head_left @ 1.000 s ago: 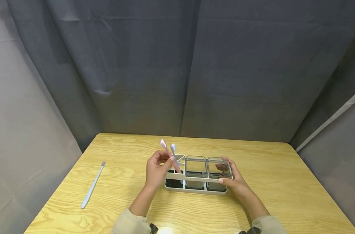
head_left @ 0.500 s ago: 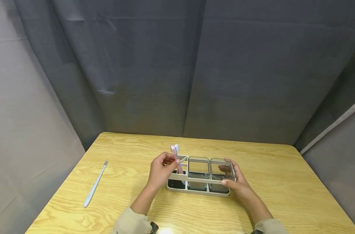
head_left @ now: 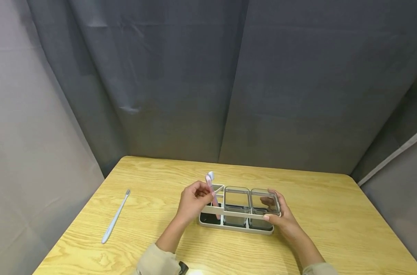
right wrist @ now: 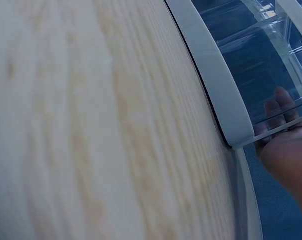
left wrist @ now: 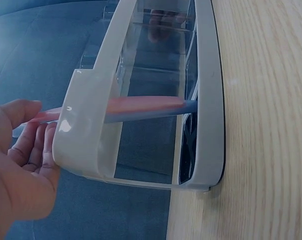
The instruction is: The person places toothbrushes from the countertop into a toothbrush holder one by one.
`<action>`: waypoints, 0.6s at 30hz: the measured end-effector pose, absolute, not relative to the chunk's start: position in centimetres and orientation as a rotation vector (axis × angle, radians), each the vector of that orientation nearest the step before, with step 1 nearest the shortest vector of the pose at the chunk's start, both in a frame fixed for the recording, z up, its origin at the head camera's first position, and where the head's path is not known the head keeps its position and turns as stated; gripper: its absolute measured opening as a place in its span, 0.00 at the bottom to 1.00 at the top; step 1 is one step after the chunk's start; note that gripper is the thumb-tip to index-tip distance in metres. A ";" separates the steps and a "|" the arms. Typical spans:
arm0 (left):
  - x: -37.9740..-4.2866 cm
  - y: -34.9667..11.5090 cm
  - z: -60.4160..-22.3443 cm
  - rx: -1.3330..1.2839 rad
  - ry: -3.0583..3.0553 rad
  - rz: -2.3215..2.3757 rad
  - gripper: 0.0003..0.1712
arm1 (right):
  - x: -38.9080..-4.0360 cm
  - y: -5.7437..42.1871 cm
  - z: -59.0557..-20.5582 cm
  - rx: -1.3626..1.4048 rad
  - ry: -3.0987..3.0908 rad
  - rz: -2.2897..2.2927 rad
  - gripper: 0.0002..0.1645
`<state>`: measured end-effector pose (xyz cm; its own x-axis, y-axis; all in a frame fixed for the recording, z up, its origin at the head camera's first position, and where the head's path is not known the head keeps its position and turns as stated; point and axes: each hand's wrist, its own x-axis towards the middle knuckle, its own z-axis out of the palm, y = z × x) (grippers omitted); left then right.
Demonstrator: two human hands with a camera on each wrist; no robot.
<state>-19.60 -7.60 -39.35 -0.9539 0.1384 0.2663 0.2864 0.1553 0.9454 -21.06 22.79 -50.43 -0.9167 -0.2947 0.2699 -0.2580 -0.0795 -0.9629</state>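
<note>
My left hand [head_left: 193, 201] pinches a pink toothbrush [head_left: 209, 182] near its neck, at the left compartment of a white toothbrush holder [head_left: 236, 229]. A blue toothbrush [head_left: 211, 175] stands right behind the pink one, their heads overlapping. In the left wrist view the pink handle [left wrist: 145, 103] and the blue handle [left wrist: 140, 117] run down through the holder's frame, side by side. My right hand [head_left: 286, 219] grips the holder's right end, thumb on the front bar and fingers behind a clear cup [head_left: 264, 198]. Those fingers show through the cup in the right wrist view.
Another light blue toothbrush [head_left: 116, 217] lies alone on the wooden table [head_left: 153, 179], left of the holder. A second clear cup [head_left: 236, 196] sits in the holder's middle compartment. Grey curtains [head_left: 174, 88] hang behind the table and at both sides.
My left hand has moved slightly right, bringing the pink toothbrush from a leftward lean to nearly upright against the blue one. The right hand keeps its grip; the head view has shifted a little.
</note>
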 end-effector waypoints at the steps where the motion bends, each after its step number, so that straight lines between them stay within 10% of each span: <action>1: -19.6 -7.6 -39.3 -0.425 -2.298 -1.927 0.04 | -21.1 22.8 -50.4 -0.622 2.114 -2.200 0.47; 18: -19.7 -8.0 -39.4 -0.434 -2.305 -1.961 0.06 | -21.0 22.9 -50.7 -0.528 2.085 -2.209 0.48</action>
<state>-19.75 -8.05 -39.39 -0.9561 0.1597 0.2458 0.2682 0.1383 0.9534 -21.04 22.93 -50.70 -0.9396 -0.2737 0.2056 -0.1895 -0.0844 -0.9782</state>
